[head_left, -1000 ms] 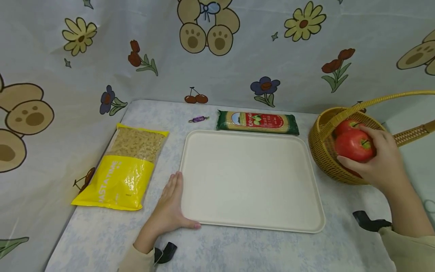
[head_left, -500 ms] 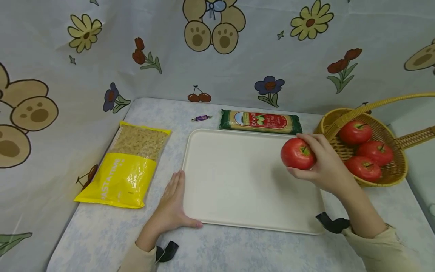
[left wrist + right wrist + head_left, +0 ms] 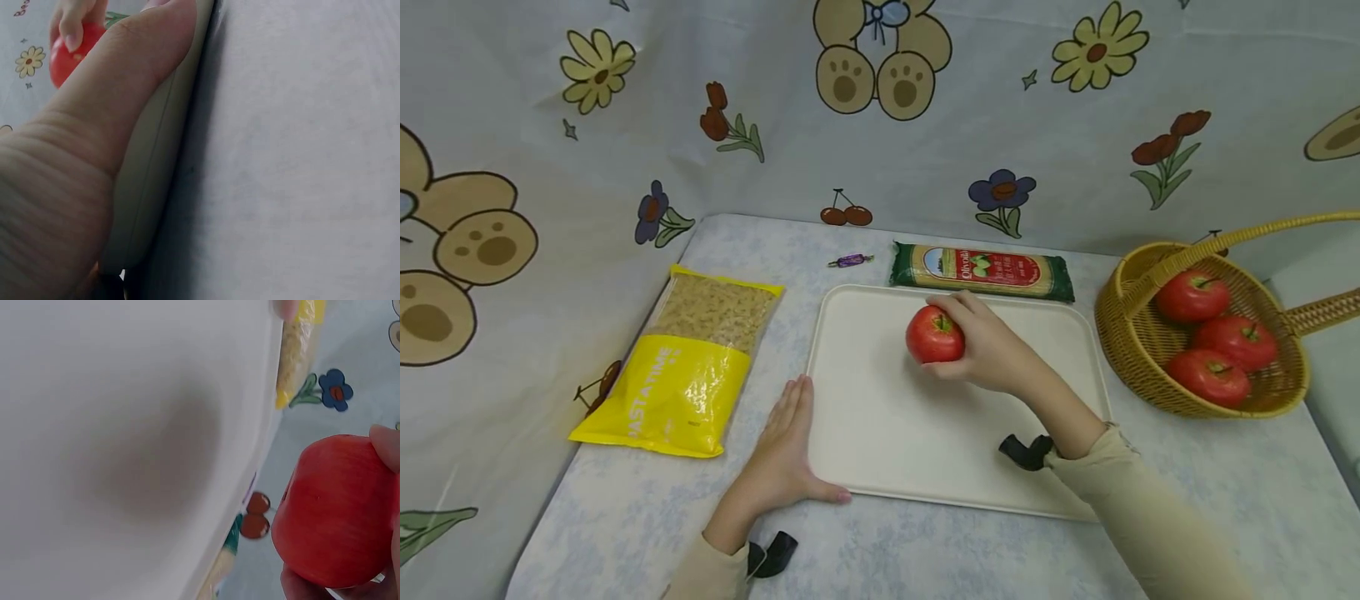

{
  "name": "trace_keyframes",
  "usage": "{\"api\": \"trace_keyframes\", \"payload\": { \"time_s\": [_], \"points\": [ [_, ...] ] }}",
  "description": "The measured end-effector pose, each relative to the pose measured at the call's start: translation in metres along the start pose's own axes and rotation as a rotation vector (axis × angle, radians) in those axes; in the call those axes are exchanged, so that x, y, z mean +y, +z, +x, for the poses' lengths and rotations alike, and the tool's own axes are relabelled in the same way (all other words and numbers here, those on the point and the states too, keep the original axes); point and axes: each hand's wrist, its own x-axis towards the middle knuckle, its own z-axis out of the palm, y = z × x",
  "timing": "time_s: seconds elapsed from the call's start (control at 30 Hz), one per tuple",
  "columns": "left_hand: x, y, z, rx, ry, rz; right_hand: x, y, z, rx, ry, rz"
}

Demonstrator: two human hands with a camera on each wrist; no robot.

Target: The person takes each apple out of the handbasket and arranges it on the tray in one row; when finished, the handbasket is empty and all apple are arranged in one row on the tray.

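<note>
A red apple (image 3: 934,335) is gripped between the thumb and fingers of my right hand (image 3: 988,346), over the white tray (image 3: 910,442). In the right wrist view the apple (image 3: 337,509) hangs above the tray's surface, which carries a soft shadow. My left hand (image 3: 782,450) rests against the tray's near left corner, its fingers straight along the left side and its thumb at the front edge. The left wrist view shows that thumb (image 3: 131,56) on the tray's rim (image 3: 147,162).
A wicker basket (image 3: 1120,358) with three red apples (image 3: 1236,340) stands right of the tray. Behind the tray lie a green-ended Olivoilà packet (image 3: 985,271) and a small purple wrapped candy (image 3: 851,261). A yellow Pastatime bag (image 3: 681,392) lies to the left.
My right hand has lifted an apple out of the basket and carried it left over the tray. The left hand stays at the tray's corner; the head view has shifted slightly.
</note>
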Motion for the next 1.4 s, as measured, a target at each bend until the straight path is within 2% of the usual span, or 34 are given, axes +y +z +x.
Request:
{"api": "trace_keyframes", "payload": {
  "time_s": [0.17,0.3,0.57,1.07,1.4],
  "points": [
    [0.0,0.0,0.001,-0.011,0.0,0.003,-0.012,0.023,0.028,-0.046,-0.006,0.032],
    [-0.001,0.001,0.002,-0.013,0.006,0.015,-0.02,0.038,0.047,-0.053,-0.02,0.049],
    [-0.003,0.001,0.004,-0.028,0.002,0.021,-0.035,0.059,0.071,-0.056,-0.042,0.081],
    [-0.002,0.0,0.004,-0.04,-0.006,0.032,-0.046,0.082,0.089,-0.023,-0.025,0.127],
    [-0.004,-0.001,0.001,-0.039,-0.015,0.021,-0.049,0.091,0.09,-0.003,-0.017,0.137]
  ]
}}
